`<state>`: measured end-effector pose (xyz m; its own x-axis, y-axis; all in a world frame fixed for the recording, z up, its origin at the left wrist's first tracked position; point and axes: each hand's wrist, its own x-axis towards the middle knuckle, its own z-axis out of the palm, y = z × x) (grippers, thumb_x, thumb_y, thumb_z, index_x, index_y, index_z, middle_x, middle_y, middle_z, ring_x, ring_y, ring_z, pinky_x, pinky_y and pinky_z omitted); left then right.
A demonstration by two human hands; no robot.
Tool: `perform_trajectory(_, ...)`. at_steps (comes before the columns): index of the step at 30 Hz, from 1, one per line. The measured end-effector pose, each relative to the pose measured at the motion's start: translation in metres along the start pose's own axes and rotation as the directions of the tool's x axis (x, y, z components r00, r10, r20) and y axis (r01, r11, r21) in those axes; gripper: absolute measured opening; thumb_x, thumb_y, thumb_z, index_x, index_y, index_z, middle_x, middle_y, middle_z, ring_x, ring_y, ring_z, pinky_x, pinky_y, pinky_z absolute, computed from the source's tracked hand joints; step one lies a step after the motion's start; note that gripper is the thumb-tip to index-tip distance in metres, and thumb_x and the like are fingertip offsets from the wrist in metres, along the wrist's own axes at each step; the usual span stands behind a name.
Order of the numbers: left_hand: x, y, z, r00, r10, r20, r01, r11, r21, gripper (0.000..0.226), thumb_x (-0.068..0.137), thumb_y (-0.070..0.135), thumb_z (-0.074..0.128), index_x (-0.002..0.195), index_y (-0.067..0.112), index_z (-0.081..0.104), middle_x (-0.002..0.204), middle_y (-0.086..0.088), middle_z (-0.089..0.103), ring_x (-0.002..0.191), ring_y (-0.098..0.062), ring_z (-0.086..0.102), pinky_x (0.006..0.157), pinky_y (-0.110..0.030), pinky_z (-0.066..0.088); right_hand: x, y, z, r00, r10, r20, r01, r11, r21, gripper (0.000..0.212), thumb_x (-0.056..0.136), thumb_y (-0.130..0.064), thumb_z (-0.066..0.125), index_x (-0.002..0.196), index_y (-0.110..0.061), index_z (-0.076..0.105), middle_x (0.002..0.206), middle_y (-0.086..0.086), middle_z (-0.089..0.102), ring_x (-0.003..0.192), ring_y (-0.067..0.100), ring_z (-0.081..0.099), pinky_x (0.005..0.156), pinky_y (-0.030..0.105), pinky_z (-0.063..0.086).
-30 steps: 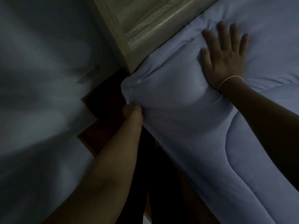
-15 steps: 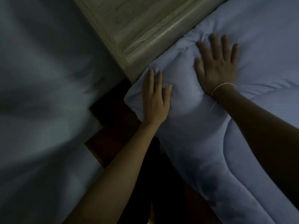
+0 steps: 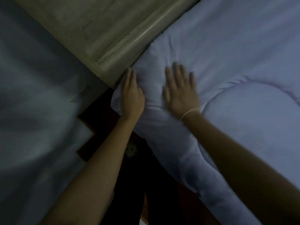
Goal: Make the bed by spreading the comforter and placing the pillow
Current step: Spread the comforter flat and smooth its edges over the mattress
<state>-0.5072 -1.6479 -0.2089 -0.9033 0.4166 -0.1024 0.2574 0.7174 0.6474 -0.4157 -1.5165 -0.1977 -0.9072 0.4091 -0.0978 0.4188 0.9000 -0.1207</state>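
Observation:
A pale blue quilted comforter (image 3: pixel 227 62) covers the bed on the right, and its corner lies against the wooden headboard (image 3: pixel 100 30). My left hand (image 3: pixel 131 96) presses flat on that corner, fingers straight, right beside the headboard's edge. A little to the right, my right hand (image 3: pixel 180 91) lies flat on the comforter with its fingers spread; a thin band circles its wrist. No pillow is in view.
A light wall (image 3: pixel 35 111) fills the left side. Between the wall and the bed runs a narrow strip of dark reddish floor (image 3: pixel 95 127). My dark-clothed legs (image 3: pixel 138 184) stand in that gap.
My left hand let go of the corner it gripped from below, came up onto the comforter and slid toward the headboard. My right hand drew back toward me across the fabric.

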Motion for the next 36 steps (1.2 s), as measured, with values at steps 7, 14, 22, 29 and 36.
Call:
perform_trajectory(7,0.021,0.023,0.002,0.945,0.266,0.190,-0.289,0.951,0.106,0.061,0.097,0.038,0.031,0.149,0.010,0.017,0.158,-0.014,0.014,0.147,-0.028,0.012,0.120,-0.047,0.010,-0.137,-0.030,0.028,0.901,-0.430,0.060,0.430,0.903,0.009,0.057,0.093,-0.035,0.046,0.146,-0.023,0.030,0.155,0.010,0.026,0.144,0.030,0.023,0.117,0.049,0.015)
perform_trajectory(14,0.011,0.045,0.048,0.869,0.341,0.359,-0.421,0.890,0.173,0.067,0.094,0.053,0.022,0.151,0.019,0.009,0.160,-0.009,0.008,0.147,-0.024,0.009,0.119,-0.043,0.009,-0.225,0.045,0.021,0.992,-0.049,-0.116,0.025,0.979,-0.200,0.054,0.095,-0.036,0.048,0.146,-0.023,0.034,0.154,0.002,0.027,0.142,0.026,0.026,0.115,0.047,0.016)
perform_trajectory(22,0.025,0.004,0.038,0.927,0.158,0.341,-0.270,0.910,0.314,0.066,0.097,0.050,0.024,0.151,0.017,0.005,0.159,-0.014,0.006,0.147,-0.031,0.005,0.120,-0.047,0.006,-0.219,0.023,0.070,0.931,-0.338,0.134,0.363,0.881,-0.302,0.051,0.094,-0.021,0.040,0.145,-0.019,0.033,0.155,-0.001,0.029,0.141,0.032,0.026,0.118,0.046,0.007)
perform_trajectory(29,-0.054,0.025,-0.033,0.837,0.116,0.535,-0.359,0.853,0.378,0.070,0.095,0.044,0.041,0.149,0.006,0.018,0.153,-0.025,0.022,0.140,-0.042,0.023,0.112,-0.056,0.022,-0.261,-0.015,0.000,0.903,-0.033,0.428,0.132,0.970,-0.203,0.045,0.081,-0.034,0.042,0.121,-0.030,0.062,0.141,0.002,0.050,0.131,0.029,0.045,0.110,0.049,0.022)
perform_trajectory(36,-0.112,0.089,-0.069,0.640,0.341,0.689,-0.664,0.697,0.271,0.077,0.091,0.060,0.030,0.150,0.016,0.007,0.158,-0.019,0.005,0.145,-0.037,0.013,0.117,-0.052,0.017,-0.323,-0.002,-0.102,0.774,0.605,0.188,-0.591,0.796,-0.130,0.065,0.075,-0.046,0.050,0.136,-0.024,0.043,0.141,0.010,0.050,0.129,0.033,0.047,0.100,0.053,0.041)
